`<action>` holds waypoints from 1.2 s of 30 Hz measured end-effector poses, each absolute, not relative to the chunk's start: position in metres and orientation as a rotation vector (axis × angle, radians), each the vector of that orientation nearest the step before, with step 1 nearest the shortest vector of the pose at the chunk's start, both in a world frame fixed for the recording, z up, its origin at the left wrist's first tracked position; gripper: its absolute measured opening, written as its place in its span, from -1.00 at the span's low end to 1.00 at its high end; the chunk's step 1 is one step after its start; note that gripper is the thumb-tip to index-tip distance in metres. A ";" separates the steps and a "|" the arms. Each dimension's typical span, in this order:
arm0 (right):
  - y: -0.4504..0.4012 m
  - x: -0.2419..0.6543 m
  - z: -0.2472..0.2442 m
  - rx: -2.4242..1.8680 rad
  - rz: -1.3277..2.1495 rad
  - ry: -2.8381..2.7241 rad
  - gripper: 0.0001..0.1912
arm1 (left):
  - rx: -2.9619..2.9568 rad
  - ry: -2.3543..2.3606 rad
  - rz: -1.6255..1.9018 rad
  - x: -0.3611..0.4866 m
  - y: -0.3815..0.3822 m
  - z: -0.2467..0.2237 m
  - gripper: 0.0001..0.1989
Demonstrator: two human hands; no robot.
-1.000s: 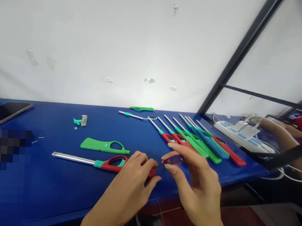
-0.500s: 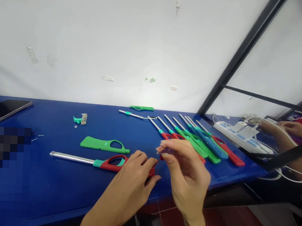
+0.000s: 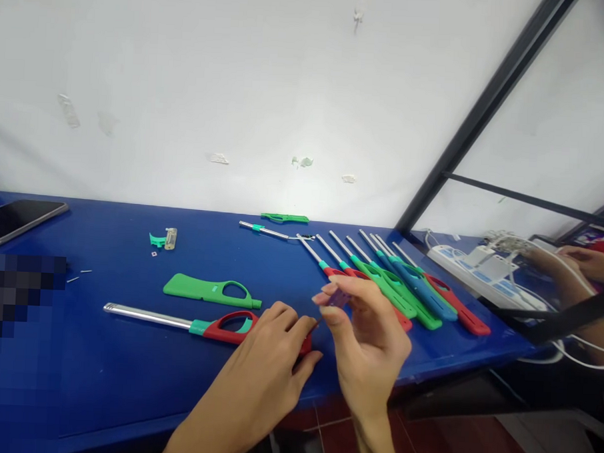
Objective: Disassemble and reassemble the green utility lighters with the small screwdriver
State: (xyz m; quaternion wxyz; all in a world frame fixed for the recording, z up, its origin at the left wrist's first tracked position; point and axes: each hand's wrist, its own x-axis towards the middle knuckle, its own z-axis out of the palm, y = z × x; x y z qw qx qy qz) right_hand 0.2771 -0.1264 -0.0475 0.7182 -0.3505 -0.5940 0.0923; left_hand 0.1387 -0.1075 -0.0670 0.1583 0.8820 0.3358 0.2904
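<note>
My left hand [image 3: 276, 349] is closed over the handle of a red gas lighter [image 3: 222, 328], pressing it down on the blue table. The lighter's silver barrel points left, and its handle end is mostly hidden under my fingers. Just above that end, my right hand [image 3: 370, 336] pinches the purple see-through handle of a small screwdriver [image 3: 337, 297]. Its thin shaft slants down toward the lighter's end; the tip is hidden by my left fingers. Behind the lighter lies a green handle shell half [image 3: 194, 289].
Several lighters [image 3: 395, 274] lie in a row at right. Farther back are a green shell [image 3: 285, 218] and a loose barrel [image 3: 264, 230]. A clear fuel tank [image 3: 170, 239], screws [image 3: 73, 279] and a phone [image 3: 22, 221] are left. A power strip [image 3: 485, 274] and another person's hand [image 3: 585, 262] are beyond the black frame.
My right hand has turned a little and shifted slightly left, showing more of the purple handle. The left hand still holds the lighter; the whole view has shifted slightly.
</note>
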 end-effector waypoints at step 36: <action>-0.125 0.280 -0.056 -0.858 0.221 -1.398 -0.61 | 2.534 0.959 0.774 0.138 -0.109 -0.067 -0.86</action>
